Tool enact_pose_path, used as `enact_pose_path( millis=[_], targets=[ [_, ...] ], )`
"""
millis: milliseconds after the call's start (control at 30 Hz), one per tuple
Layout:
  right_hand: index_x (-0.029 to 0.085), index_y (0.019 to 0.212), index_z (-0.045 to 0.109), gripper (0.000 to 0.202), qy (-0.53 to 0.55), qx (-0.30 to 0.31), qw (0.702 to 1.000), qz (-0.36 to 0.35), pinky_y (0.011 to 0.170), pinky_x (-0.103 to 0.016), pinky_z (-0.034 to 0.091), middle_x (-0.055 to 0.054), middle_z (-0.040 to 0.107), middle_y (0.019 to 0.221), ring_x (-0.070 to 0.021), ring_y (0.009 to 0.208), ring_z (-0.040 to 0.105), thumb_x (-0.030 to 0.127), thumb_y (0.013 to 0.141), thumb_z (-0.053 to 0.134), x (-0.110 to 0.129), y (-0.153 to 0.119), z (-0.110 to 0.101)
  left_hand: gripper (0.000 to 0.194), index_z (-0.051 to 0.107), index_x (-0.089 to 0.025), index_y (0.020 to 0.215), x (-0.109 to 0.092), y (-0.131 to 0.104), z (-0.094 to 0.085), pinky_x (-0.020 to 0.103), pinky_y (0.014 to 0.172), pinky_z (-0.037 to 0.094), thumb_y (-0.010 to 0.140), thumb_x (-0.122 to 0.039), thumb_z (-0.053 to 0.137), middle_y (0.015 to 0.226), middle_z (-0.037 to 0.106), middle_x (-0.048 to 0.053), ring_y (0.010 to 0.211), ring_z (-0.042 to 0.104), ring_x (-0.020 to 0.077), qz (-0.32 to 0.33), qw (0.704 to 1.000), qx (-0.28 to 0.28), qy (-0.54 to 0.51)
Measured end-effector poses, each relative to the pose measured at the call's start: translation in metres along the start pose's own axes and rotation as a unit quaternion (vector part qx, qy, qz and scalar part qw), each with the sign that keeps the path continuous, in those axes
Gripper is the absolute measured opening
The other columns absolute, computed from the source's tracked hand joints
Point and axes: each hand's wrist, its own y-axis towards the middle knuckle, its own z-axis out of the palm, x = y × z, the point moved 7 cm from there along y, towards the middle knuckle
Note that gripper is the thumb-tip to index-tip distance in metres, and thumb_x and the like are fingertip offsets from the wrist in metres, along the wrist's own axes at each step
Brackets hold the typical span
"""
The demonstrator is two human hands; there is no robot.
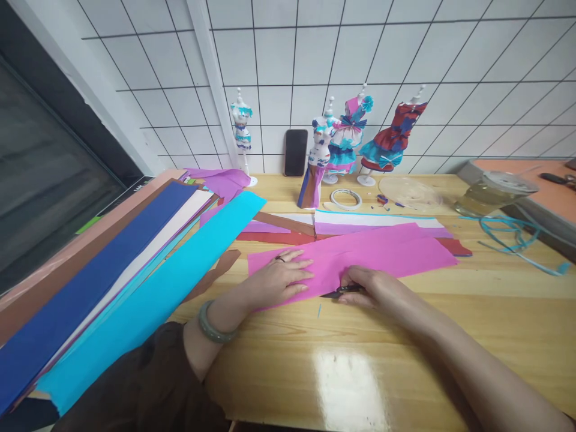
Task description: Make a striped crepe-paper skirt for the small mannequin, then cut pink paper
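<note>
A long strip of bright pink crepe paper (382,249) lies slantwise across the wooden table. Flat on its left part rests my left hand (285,276), fingers spread, with a ring on one finger and a bangle at the wrist. My right hand (364,287) is closed around a pair of dark scissors (335,294) at the paper's near edge. The blades point left, and the handles are mostly covered by my fingers. Beyond the pink piece lie white and lilac paper strips (360,223) and a red strip (274,237).
Folded paper in blue (135,240), turquoise (180,288) and other colours is piled at left. Several small dress forms in paper outfits (391,135) stand by the tiled wall, near a phone (296,153). A tape roll (345,199), glass pot (495,191) and blue ribbon (508,231) lie right.
</note>
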Motion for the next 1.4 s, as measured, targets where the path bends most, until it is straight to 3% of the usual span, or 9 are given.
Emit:
enact_pose_path(
  millis=[1400],
  targets=[
    [0.019,0.080,0.055,0.026,-0.056,-0.041,0.997,-0.032,0.059,-0.026,0.040,-0.004,0.064,0.080,-0.0180,0.071,0.059,0.045,0.084,0.053,0.0073,-0.0020,0.0022,0.042,0.056,-0.024,0.121,0.0014,-0.0008,-0.0002,0.043,0.112,0.018,0.085,-0.044,0.050,0.136,0.046,0.005,0.134,0.026,0.0240,-0.002,1.000,0.008,-0.012]
  ],
)
